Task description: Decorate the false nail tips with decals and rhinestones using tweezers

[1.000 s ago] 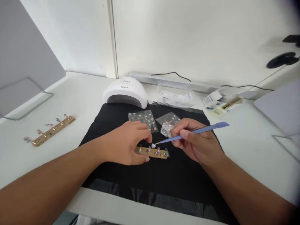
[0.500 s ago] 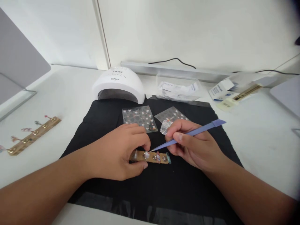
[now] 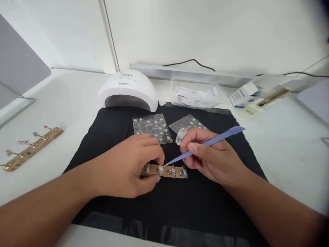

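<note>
My left hand (image 3: 128, 166) is closed around the left end of a short wooden nail stand (image 3: 165, 171), thumb on the near side and fingers on the far side. Round metal studs and small decorated nail tips sit along the stand; one nail tip (image 3: 160, 169) with a picture on it lies beside my left fingertips. My right hand (image 3: 213, 156) holds purple tweezers (image 3: 222, 137) like a pen. Their pointed end is at the far edge of that nail tip; whether it touches cannot be made out. Behind my right fingers is a clear, shiny piece (image 3: 180, 136), partly hidden.
Two clear sticker sheets (image 3: 152, 127) lie on the black cloth (image 3: 164, 206). Behind stand a white nail lamp (image 3: 128, 87) and a clear tub (image 3: 194, 97) of white packets. At right is a small white box (image 3: 243, 95); at left, another wooden stand (image 3: 33, 149) holds several nail tips.
The view has shifted slightly. Both hands keep their grips, and the tweezers' point stays by the same nail tip with hardly any movement.
</note>
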Demonstrator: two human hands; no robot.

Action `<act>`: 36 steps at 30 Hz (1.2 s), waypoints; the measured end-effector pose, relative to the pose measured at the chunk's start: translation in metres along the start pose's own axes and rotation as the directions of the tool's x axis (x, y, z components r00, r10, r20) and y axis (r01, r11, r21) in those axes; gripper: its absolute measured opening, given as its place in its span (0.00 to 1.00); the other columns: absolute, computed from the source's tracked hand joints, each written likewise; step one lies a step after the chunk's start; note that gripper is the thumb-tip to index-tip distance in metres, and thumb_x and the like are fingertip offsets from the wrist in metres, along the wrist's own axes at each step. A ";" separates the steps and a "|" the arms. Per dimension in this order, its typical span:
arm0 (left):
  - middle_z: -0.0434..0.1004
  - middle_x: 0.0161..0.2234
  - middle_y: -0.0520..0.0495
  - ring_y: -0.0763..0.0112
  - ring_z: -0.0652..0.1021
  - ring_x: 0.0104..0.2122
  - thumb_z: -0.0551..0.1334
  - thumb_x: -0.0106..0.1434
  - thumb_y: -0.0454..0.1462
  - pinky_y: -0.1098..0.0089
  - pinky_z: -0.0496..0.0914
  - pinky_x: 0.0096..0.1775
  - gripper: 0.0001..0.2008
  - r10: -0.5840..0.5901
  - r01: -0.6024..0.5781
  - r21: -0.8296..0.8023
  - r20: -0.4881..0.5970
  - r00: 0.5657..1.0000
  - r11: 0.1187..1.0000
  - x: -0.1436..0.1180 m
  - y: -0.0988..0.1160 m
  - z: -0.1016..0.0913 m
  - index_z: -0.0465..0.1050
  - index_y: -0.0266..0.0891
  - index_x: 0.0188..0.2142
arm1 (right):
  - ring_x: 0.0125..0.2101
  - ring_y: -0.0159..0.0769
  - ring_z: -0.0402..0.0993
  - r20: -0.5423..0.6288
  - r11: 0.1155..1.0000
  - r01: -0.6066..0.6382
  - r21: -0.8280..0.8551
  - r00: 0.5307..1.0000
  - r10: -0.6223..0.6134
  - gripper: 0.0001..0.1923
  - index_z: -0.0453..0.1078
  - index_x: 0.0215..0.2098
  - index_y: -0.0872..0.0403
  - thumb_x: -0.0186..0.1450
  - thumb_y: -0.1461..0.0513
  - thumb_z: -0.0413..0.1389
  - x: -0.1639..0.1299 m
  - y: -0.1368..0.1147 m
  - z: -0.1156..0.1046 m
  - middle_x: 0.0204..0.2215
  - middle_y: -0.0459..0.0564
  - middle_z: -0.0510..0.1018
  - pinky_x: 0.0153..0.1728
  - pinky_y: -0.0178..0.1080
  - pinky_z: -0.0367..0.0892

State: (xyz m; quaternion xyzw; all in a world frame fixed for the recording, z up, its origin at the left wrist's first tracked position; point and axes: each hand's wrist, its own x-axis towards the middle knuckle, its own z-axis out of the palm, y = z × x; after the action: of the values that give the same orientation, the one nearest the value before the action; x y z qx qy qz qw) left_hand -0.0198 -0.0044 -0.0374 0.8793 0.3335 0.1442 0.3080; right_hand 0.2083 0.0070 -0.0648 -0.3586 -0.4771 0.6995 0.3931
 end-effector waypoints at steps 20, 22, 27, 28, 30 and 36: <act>0.72 0.33 0.51 0.68 0.69 0.36 0.64 0.57 0.31 0.65 0.63 0.41 0.06 -0.007 0.007 0.039 -0.003 1.000 0.999 -0.001 0.000 0.001 0.71 0.37 0.36 | 0.16 0.25 0.61 0.001 0.999 -0.008 -0.039 1.000 0.008 0.06 0.73 0.29 0.54 0.60 0.60 0.64 0.001 0.002 -0.002 0.17 0.43 0.72 0.17 0.30 0.55; 0.72 0.33 0.51 0.68 0.69 0.35 0.64 0.57 0.31 0.65 0.63 0.40 0.06 -0.003 0.003 0.038 -0.003 1.000 0.999 -0.001 0.000 0.001 0.71 0.38 0.35 | 0.16 0.25 0.61 -0.002 0.999 -0.010 -0.034 1.000 0.010 0.05 0.73 0.29 0.54 0.60 0.60 0.63 0.001 0.002 -0.002 0.17 0.43 0.72 0.17 0.30 0.55; 0.72 0.32 0.51 0.68 0.70 0.35 0.63 0.57 0.31 0.65 0.64 0.40 0.06 0.001 0.000 0.045 -0.004 1.000 0.999 0.000 0.001 0.001 0.70 0.38 0.35 | 0.16 0.25 0.61 -0.001 0.999 -0.017 -0.033 1.000 0.017 0.05 0.74 0.29 0.53 0.60 0.61 0.63 0.001 0.002 -0.002 0.17 0.43 0.72 0.17 0.30 0.54; 0.72 0.33 0.51 0.68 0.70 0.35 0.63 0.57 0.31 0.65 0.64 0.41 0.06 0.004 -0.003 0.046 -0.007 1.000 0.999 0.000 0.001 0.001 0.70 0.38 0.36 | 0.16 0.25 0.61 0.000 0.999 -0.019 -0.034 1.000 0.019 0.05 0.73 0.29 0.53 0.60 0.61 0.63 0.001 0.001 -0.001 0.17 0.43 0.72 0.17 0.30 0.54; 0.73 0.34 0.50 0.67 0.70 0.36 0.63 0.57 0.31 0.65 0.64 0.41 0.07 0.012 -0.011 0.046 -0.016 1.000 0.999 -0.001 0.001 0.001 0.69 0.38 0.37 | 0.16 0.25 0.61 0.003 0.999 -0.021 -0.036 1.000 0.021 0.05 0.73 0.29 0.53 0.60 0.61 0.63 0.001 0.001 -0.002 0.17 0.43 0.72 0.16 0.30 0.54; 0.73 0.34 0.51 0.67 0.69 0.36 0.63 0.57 0.32 0.64 0.63 0.41 0.08 0.039 -0.038 0.026 -0.043 0.998 0.999 -0.003 -0.002 0.002 0.69 0.39 0.38 | 0.17 0.25 0.61 0.021 1.000 -0.014 -0.026 1.000 0.014 0.04 0.74 0.30 0.54 0.61 0.62 0.62 0.000 0.003 -0.003 0.17 0.43 0.72 0.18 0.30 0.55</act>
State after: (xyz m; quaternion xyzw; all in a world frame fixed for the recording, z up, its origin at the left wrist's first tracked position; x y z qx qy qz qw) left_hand -0.0218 -0.0057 -0.0407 0.8860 0.3247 0.1649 0.2869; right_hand 0.2103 0.0076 -0.0689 -0.3594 -0.4878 0.6998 0.3784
